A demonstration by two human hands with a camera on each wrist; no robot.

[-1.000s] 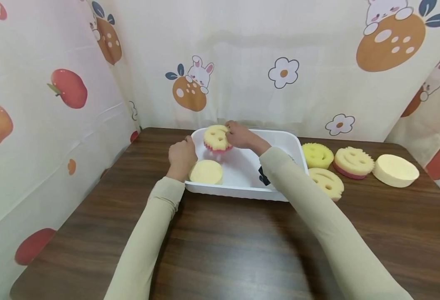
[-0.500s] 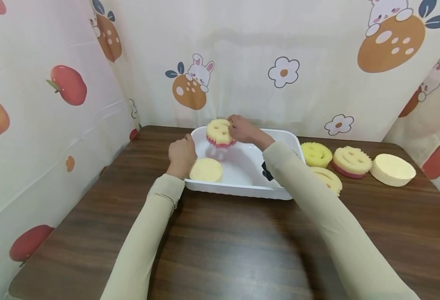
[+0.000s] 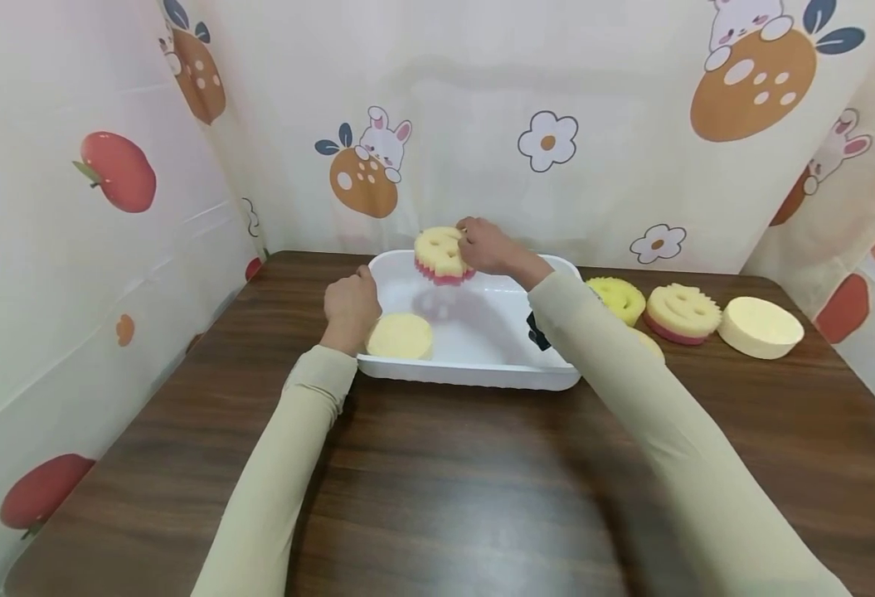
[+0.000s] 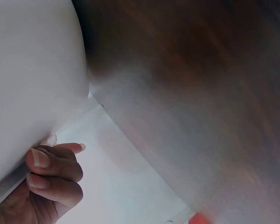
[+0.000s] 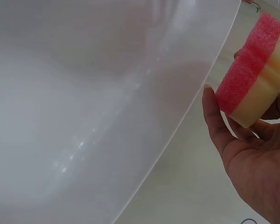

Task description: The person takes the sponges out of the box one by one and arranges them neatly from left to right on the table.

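Note:
My right hand [image 3: 491,246] holds a smiley-face sponge [image 3: 439,251], yellow on one layer and pink on the other, with a jagged edge. It hangs over the back of a white plastic tub [image 3: 474,377], above the tub's floor. In the right wrist view the sponge [image 5: 252,70] is pinched between thumb and fingers beside the tub's rim. My left hand [image 3: 351,308] grips the tub's left rim; the left wrist view shows its curled fingers [image 4: 60,170] at the edge. A round, plain pale-yellow sponge [image 3: 400,336] lies in the tub's front left corner.
Right of the tub lie a bright yellow smiley sponge [image 3: 619,299], a yellow-and-pink one [image 3: 682,313] and a plain round one [image 3: 761,327]. Another sponge [image 3: 649,344] is mostly behind my right sleeve. A patterned curtain [image 3: 474,166] hangs behind the wooden table [image 3: 444,481].
My right hand has lifted the yellow-and-pink sponge a little, up and toward the tub's back rim. My left hand stays on the rim. The head view has shifted slightly.

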